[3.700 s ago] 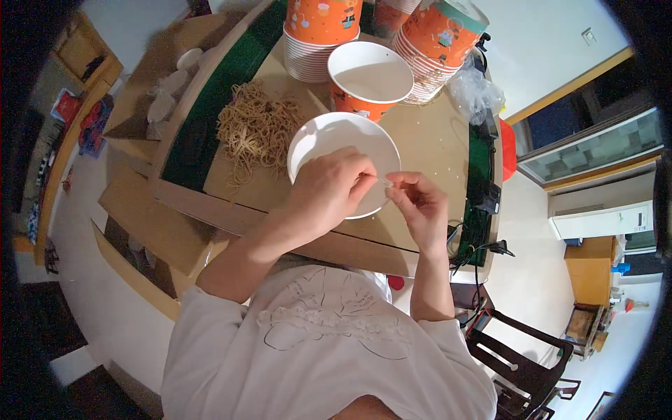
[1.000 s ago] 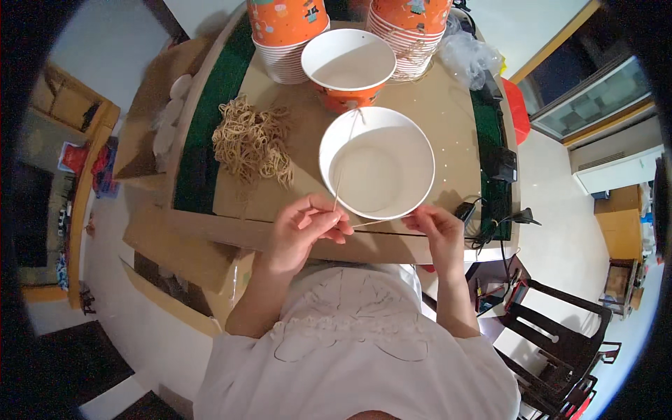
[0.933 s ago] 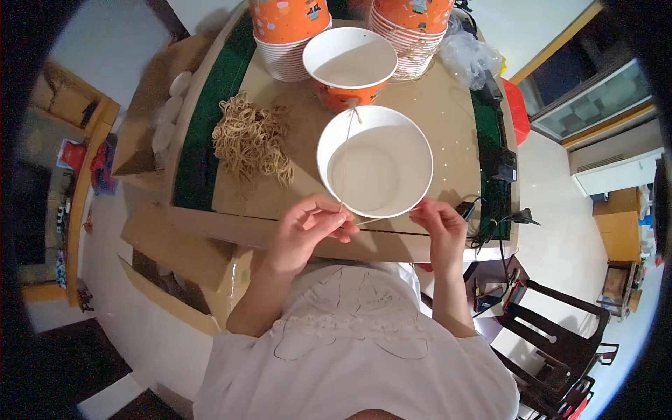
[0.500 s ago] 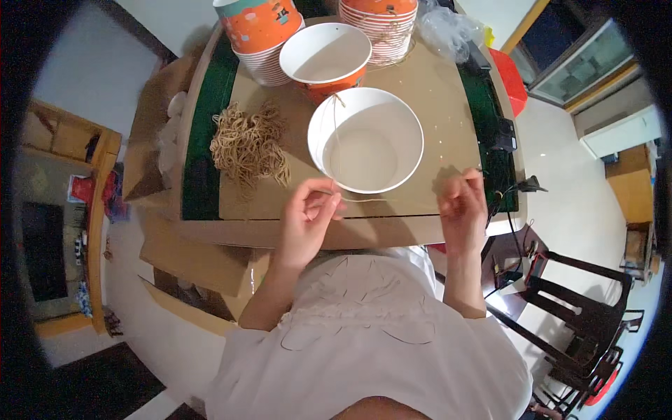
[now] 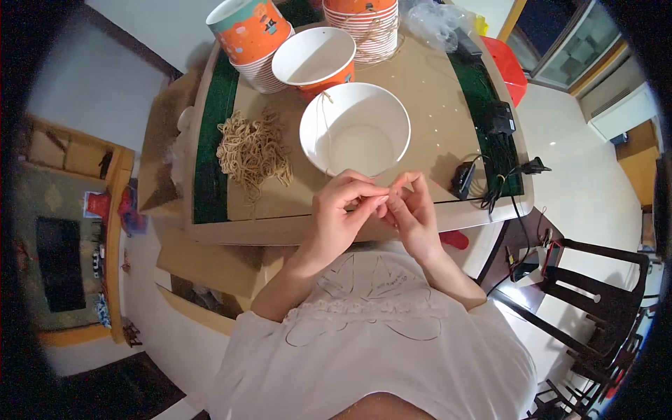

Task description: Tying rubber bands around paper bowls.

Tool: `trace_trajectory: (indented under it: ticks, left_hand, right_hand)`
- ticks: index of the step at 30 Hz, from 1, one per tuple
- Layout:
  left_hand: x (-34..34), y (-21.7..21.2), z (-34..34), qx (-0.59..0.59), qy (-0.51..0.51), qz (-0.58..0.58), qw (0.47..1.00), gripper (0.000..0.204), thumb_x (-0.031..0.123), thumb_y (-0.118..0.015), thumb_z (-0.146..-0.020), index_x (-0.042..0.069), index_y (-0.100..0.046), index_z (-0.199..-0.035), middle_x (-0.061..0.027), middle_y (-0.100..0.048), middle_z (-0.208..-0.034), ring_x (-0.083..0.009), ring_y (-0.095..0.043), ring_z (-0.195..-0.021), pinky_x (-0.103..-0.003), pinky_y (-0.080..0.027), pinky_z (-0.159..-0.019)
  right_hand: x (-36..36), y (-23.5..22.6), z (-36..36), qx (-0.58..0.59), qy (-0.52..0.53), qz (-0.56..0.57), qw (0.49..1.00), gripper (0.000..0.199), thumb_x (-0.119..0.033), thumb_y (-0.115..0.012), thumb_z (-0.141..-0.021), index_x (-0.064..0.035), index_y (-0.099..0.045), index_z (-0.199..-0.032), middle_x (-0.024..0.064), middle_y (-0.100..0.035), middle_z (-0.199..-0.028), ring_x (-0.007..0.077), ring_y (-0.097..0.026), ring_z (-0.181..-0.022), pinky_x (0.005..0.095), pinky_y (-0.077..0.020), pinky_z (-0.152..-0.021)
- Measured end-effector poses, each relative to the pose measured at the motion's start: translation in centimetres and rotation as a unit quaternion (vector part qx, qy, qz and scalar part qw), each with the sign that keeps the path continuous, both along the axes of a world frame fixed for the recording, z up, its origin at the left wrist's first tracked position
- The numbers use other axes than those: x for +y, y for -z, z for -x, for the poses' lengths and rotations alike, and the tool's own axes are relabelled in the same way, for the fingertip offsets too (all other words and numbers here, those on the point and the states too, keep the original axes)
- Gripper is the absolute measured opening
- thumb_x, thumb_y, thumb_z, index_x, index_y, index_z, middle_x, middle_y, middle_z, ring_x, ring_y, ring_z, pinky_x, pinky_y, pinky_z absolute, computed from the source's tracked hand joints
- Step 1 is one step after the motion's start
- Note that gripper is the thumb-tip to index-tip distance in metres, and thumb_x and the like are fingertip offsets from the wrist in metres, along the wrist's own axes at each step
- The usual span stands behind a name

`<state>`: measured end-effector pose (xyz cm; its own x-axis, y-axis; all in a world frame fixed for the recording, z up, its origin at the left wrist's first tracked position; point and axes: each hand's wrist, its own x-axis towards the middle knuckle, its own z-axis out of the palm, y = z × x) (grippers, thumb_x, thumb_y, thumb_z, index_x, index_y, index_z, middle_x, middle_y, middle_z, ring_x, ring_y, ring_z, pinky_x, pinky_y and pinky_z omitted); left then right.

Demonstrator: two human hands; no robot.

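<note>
Close together at the table's near edge, my left hand (image 5: 341,213) and my right hand (image 5: 414,218) pinch with their fingertips touching. Between them is a thin length of twine, mostly covered by the fingers. Just beyond stands a white-lined paper bucket (image 5: 374,143), its mouth tilted toward me. Tan twine (image 5: 327,122) hangs over its far left rim and runs down its inside toward my left hand. Left of the bucket lies a tangled heap of twine (image 5: 253,154).
Behind are an orange paper bucket (image 5: 329,80), a bucket stack (image 5: 262,73) at left and another stack (image 5: 371,31) wound with twine. A clear plastic bag (image 5: 437,24) lies at the far right. Black adapters and cables (image 5: 498,119) line the right edge. A dark chair (image 5: 588,294) stands right.
My right hand has moved left to meet my left hand, which has shifted right. The stretched twine between them has shortened, and the whole view has shifted slightly.
</note>
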<state>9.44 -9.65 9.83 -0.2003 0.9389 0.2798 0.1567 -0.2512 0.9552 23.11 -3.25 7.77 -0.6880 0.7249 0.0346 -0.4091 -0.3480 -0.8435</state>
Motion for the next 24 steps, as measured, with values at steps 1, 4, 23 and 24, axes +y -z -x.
trace_trajectory:
  ticks: [1, 4, 23, 24]
  left_hand:
    - [-0.1, 0.0, -0.2, 0.024, -0.021, 0.013, 0.999, 0.019, -0.007, -0.063, -0.081, -0.002, -0.061, -0.099, -0.0083, -0.055, -0.096, -0.0134, -0.057, -0.074, -0.023, -0.05, -0.065]
    - [-0.1, -0.2, -0.8, 0.129, -0.075, 0.0, 0.989, 0.009, -0.003, -0.063, -0.082, -0.002, -0.057, -0.089, -0.0086, -0.055, -0.088, -0.0156, -0.057, -0.071, -0.025, -0.048, -0.062]
    - [5.7, -2.2, 3.7, 0.345, 0.009, 0.088, 0.934, 0.019, 0.001, -0.053, -0.086, 0.001, -0.064, -0.101, -0.0153, -0.066, -0.091, -0.0273, -0.064, -0.083, -0.035, -0.049, -0.072]
    - [5.8, -2.3, 3.7, 0.346, 0.008, 0.089, 0.934, 0.019, 0.001, -0.053, -0.086, 0.001, -0.064, -0.101, -0.0153, -0.066, -0.091, -0.0273, -0.064, -0.083, -0.035, -0.049, -0.072]
  right_hand:
    - [-0.1, 0.2, -0.1, -0.007, -0.012, -0.01, 1.0, 0.012, -0.009, -0.045, -0.097, -0.0099, -0.038, -0.106, 0.0003, -0.054, -0.08, 0.0048, -0.049, -0.07, 0.0177, -0.0374, -0.058]
    - [-0.5, 0.9, -0.3, -0.021, 0.008, -0.022, 1.0, 0.016, -0.005, -0.049, -0.094, -0.0063, -0.042, -0.109, -0.0018, -0.053, -0.081, 0.0037, -0.048, -0.071, 0.0173, -0.0383, -0.061]
    - [2.7, 4.0, 1.1, -0.091, 0.114, -0.012, 0.989, 0.009, -0.01, -0.057, -0.091, -0.0017, -0.057, -0.093, 0.0028, -0.061, -0.091, 0.0108, -0.06, -0.083, 0.0242, -0.052, -0.066]
    - [2.9, 3.9, 1.2, -0.092, 0.105, -0.01, 0.99, 0.01, -0.011, -0.056, -0.091, -0.0014, -0.057, -0.094, 0.0033, -0.061, -0.091, 0.0118, -0.061, -0.084, 0.0247, -0.0524, -0.066]
